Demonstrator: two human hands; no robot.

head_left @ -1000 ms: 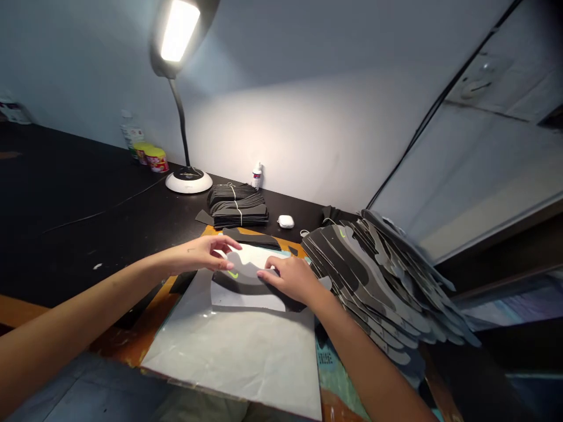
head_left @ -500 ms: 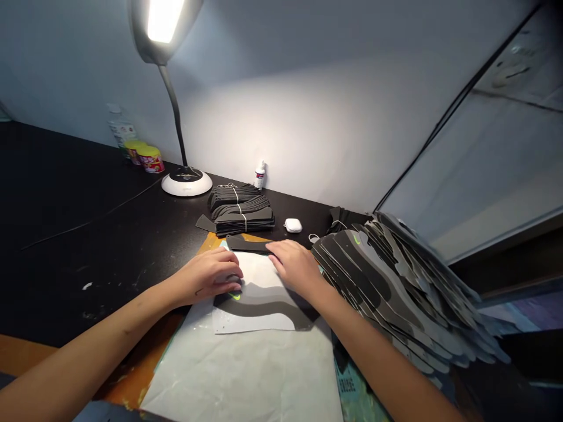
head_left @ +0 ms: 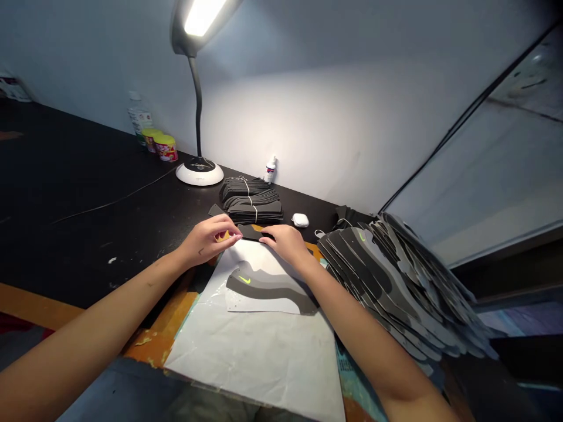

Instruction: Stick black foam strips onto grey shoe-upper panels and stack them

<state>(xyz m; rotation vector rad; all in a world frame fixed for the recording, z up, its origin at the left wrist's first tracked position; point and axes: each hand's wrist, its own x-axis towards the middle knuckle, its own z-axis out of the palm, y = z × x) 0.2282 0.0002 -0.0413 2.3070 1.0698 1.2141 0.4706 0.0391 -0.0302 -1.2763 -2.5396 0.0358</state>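
Observation:
A grey and black shoe-upper piece point(head_left: 268, 292) with a small yellow-green mark lies flat on the white sheet point(head_left: 255, 351). Beyond it, at the sheet's far edge, is a small stack of dark strips point(head_left: 250, 232). My left hand point(head_left: 212, 239) has its thumb and fingertips pressed together at the stack's left end. On the right part of the same strips, my right hand point(head_left: 284, 241) closes its thumb and fingers, covering that end.
Banded bundles of dark pieces point(head_left: 253, 200) lie behind my hands. A white case point(head_left: 300, 220), a small bottle point(head_left: 270, 170) and a lamp point(head_left: 199, 171) stand farther back. A large fanned pile of upper pieces point(head_left: 373, 275) fills the right.
My left hand has left the upper piece and moved up to the dark strips, uncovering the yellow-green mark. My right hand's thumb has closed in on the strips. The view has shifted.

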